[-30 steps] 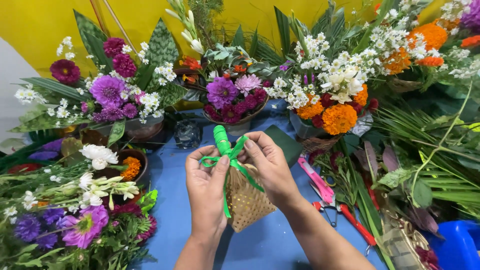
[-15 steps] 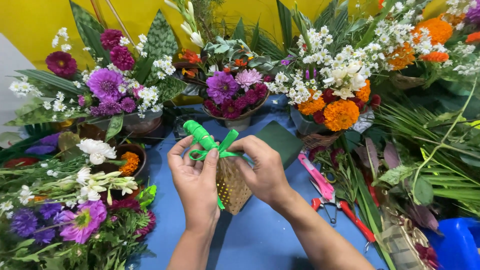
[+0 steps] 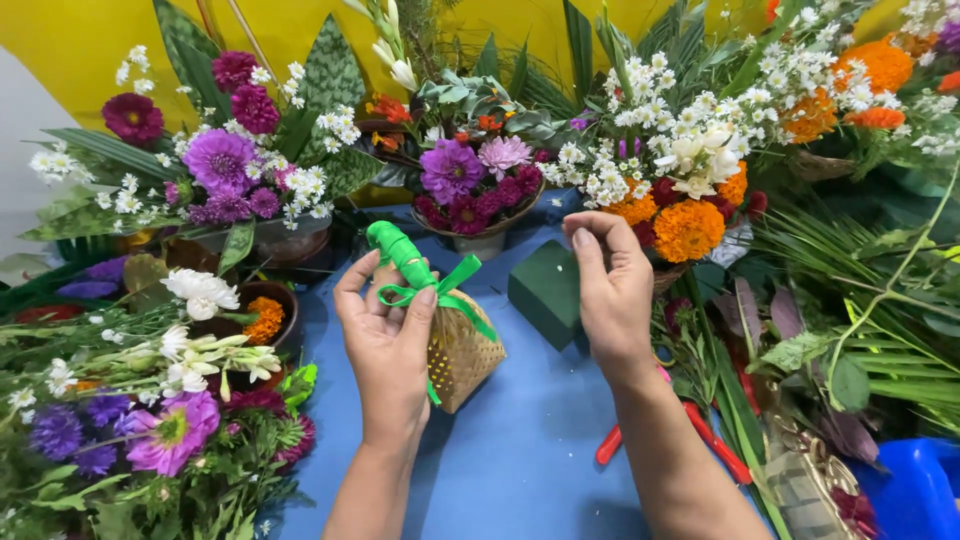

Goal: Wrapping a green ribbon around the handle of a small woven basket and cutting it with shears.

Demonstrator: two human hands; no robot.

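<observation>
Two bare hands work above a blue table [image 3: 530,440] ringed with flower arrangements. Left hand [image 3: 392,335]: fingers curled shut around a small woven basket [image 3: 462,355], which sits just left of centre with its green-wrapped handle [image 3: 398,252] pointing up and far-left and its woven body down and near-right, so the long axis runs diagonally. A green ribbon bow [image 3: 445,290] is tied at the neck, under the left thumb. Right hand [image 3: 610,290]: free of the basket and just to its right, fingers loosely bent with thumb and forefinger tips close together; whether they pinch anything cannot be told. The left hand is therefore the nearer one, in contact; the right stands apart. A dark green foam block [image 3: 545,292] lies between the hands, farther back. Red-handled scissors [image 3: 700,430] lie near-right. Compared with half a second earlier, the right hand has let go of the bow and drawn away rightward, while the left alone keeps the basket.
</observation>
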